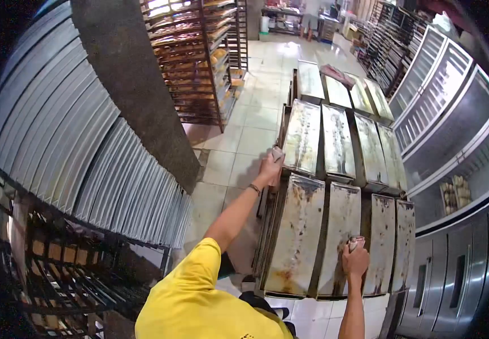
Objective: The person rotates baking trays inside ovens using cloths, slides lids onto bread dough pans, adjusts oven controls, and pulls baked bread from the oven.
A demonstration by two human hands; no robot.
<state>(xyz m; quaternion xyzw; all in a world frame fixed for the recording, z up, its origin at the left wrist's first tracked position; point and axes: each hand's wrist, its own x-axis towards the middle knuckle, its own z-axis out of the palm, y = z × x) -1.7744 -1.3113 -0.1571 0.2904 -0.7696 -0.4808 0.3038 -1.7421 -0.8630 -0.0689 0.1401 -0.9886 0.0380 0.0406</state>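
- A yellow shirt (216, 302) is looming nearest.
- The left hand (270, 167) is gripping a pale pad (278, 153), probably for protection.
- Alongside, metal tins (296, 237) are sitting in rows, seemingly saving space.
- The right hand (356, 261) is gripping another pad (357, 242).

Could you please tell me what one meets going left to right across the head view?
Row of thin grey metal sheets, dark slatted metal rack, left hand with small pale pad, right hand with similar pad, tall silver-framed glass cabinet.
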